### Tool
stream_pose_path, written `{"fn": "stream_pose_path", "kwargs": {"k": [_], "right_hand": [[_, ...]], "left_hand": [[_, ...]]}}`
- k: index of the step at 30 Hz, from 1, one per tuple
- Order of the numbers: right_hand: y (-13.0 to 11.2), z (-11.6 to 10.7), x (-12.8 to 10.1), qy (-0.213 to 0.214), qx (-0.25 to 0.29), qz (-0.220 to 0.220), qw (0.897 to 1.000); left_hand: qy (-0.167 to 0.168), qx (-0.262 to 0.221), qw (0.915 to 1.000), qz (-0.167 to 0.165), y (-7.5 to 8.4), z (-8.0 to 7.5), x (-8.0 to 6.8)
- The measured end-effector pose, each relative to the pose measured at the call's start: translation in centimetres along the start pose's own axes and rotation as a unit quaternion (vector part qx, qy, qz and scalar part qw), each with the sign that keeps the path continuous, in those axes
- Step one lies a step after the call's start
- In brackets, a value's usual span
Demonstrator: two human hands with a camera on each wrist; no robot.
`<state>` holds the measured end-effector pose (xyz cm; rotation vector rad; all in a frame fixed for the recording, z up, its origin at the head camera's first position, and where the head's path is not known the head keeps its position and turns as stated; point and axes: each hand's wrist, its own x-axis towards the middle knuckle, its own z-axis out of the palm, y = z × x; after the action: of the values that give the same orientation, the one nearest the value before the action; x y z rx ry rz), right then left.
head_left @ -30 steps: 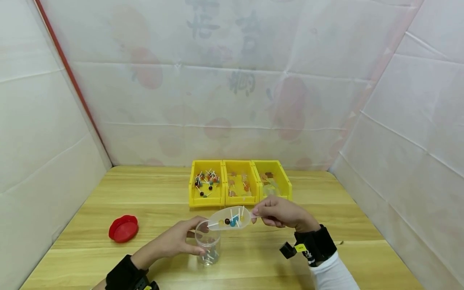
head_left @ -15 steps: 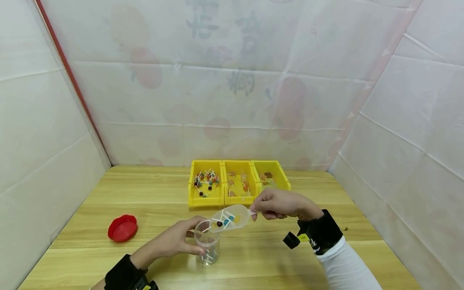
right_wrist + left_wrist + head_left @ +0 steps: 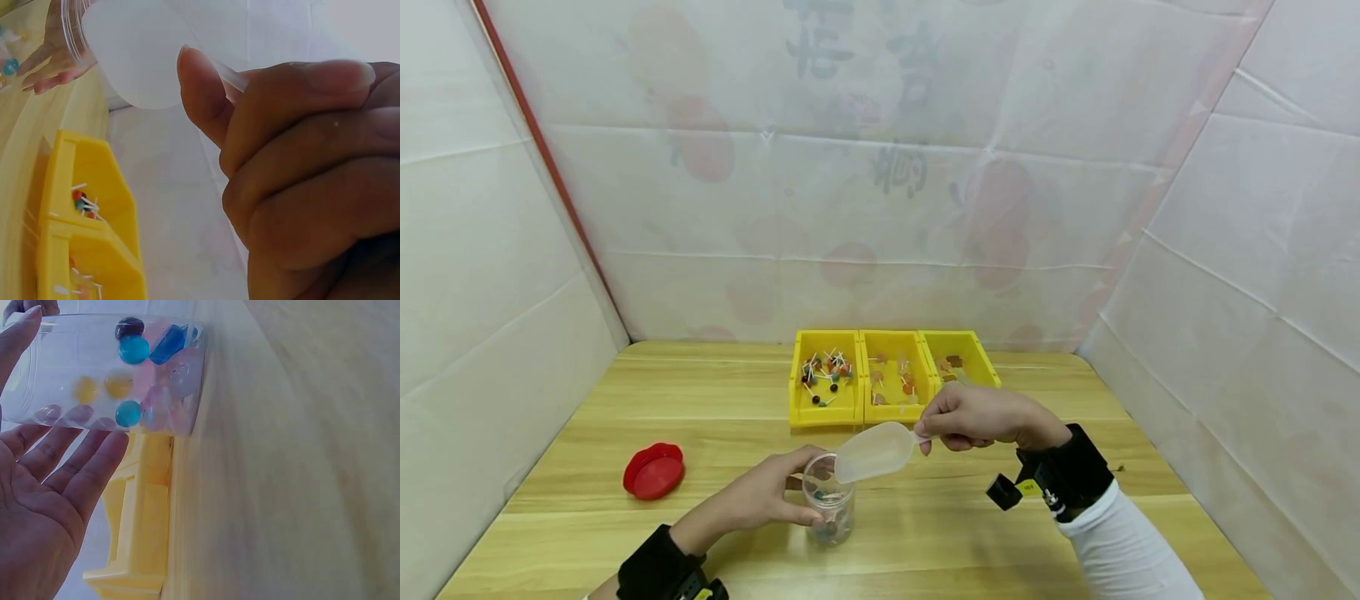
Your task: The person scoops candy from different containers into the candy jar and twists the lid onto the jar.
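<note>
My left hand point(image 3: 773, 492) grips a clear plastic jar point(image 3: 841, 505) that stands upright on the table. Thumb and fingers lie on opposite sides of it in the left wrist view, where round lollipop heads point(image 3: 129, 414) in blue, yellow and dark colours show through the wall, beside pink and pale pieces. From the right, my right hand point(image 3: 977, 418) pinches the thin handle of a translucent white scoop point(image 3: 876, 452). The scoop tilts down with its tip at the jar's mouth, and no candy shows on it. Its handle end is hidden by the fingers.
Behind the hands, three joined yellow bins hold lollipops: the left bin point(image 3: 826, 417) has dark and coloured ones, the middle bin point(image 3: 898, 412) orange and pale ones. Flat brown and pale pieces lie in the right bin point(image 3: 977, 367). A red lid point(image 3: 655, 472) lies at the left.
The lollipops on the scoop have slid off its tip into the jar. My right hand has risen slightly and tipped the scoop further; my left hand stays in place around the jar.
</note>
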<state>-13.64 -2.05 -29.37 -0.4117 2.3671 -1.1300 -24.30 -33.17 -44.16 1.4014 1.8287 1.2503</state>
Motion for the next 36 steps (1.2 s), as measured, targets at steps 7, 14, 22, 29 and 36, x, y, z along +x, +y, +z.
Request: {"fn": "stream_pose_path", "kwargs": {"k": [7, 14, 22, 29, 36], "right_hand": [[-0.4, 0.0, -0.2, -0.001, -0.006, 0.0, 1.0], [-0.4, 0.2, -0.2, 0.0, -0.007, 0.008, 1.0], [0.1, 0.3, -0.5, -0.007, -0.006, 0.0, 1.0], [1.0, 0.3, -1.1, -0.001, 0.011, -0.018, 1.0], [2.5, 0.1, -2.1, 0.039, 0.066, -0.033, 0.996]], "left_hand": [[-0.001, 0.001, 1.0, -0.003, -0.1, 0.0, 0.0], [-0.005, -0.001, 1.0, -0.004, -0.2, -0.1, 0.0], [-0.006, 0.018, 0.9998, -0.003, 0.1, -0.1, -0.1], [-0.015, 0.02, 0.9997, 0.006, 0.2, -0.2, -0.1], [-0.027, 0.029, 0.9992, 0.002, 0.0, -0.7, -0.1]]}}
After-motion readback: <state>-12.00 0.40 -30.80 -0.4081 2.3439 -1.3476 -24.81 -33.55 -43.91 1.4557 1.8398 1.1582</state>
